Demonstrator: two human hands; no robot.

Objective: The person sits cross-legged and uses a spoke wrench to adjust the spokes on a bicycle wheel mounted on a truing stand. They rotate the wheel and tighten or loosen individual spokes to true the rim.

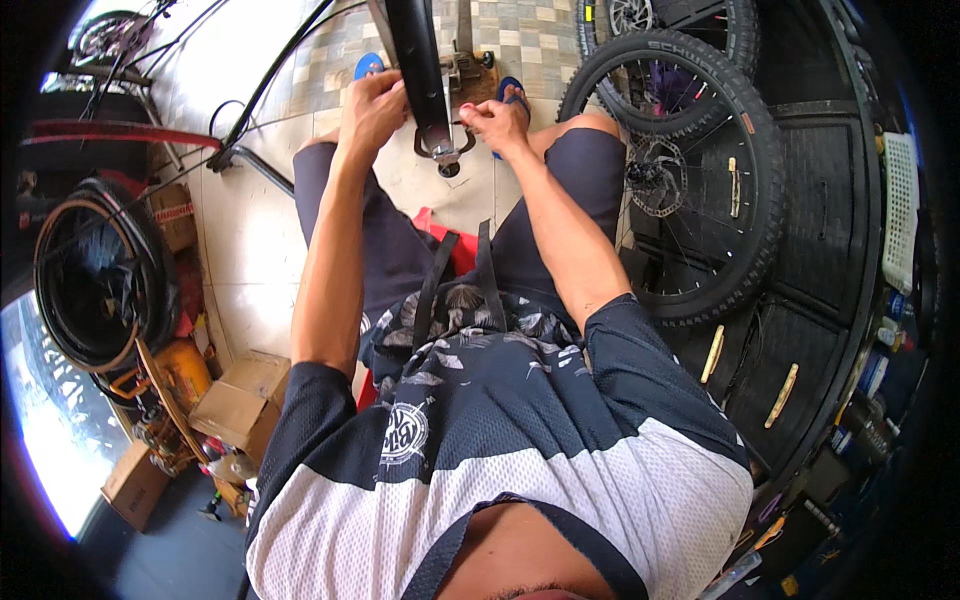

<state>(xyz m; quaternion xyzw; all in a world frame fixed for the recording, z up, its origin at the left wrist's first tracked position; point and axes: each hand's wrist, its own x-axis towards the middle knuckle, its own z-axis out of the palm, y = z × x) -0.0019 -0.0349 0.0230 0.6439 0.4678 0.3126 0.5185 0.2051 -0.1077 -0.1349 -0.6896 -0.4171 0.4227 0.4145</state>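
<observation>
Left grip: upper centre of the frame, fingers bent, tips partly hidden
Right grip: upper centre, farther right, fingers curled
Left forearm: nearly vertical
Right forearm: slanting up and leftward
Knees: spread apart

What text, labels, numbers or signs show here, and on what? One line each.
I'm not copying any wording, only where it stands.
Shirt: pale lettering in a round badge on its dark front, partly readable.
Nearest upright-spoked wheel's black tyre: light lettering along the upper sidewall, readable in part.
Cardboard box at far left: red print, too blurred to read.
Yellow label on the tyre behind: too small to read.
</observation>
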